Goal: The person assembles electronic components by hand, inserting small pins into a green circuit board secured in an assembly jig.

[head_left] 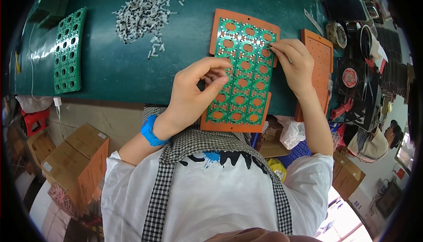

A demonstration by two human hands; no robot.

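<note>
A green circuit board panel (234,72) with rows of round openings lies on an orange-brown fixture board (221,18) in front of me. My right hand (296,61) is at the panel's upper right edge, thumb and forefinger pinched together. Whatever sits between those fingertips is too small to name. Over the panel's left edge hovers my left hand (194,85), its fingers curled inward and the thumb below the forefinger. The inside of that hand is hidden. Small white-and-dark parts dot the panel's upper rows.
A heap of small white-and-dark parts (143,15) lies on the green tabletop (105,70), with loose ones beside it. Stacked green panels (69,50) stand at the left. Another orange-brown board (318,50), a metal ruler (313,21) and a tape roll (336,35) are at the right.
</note>
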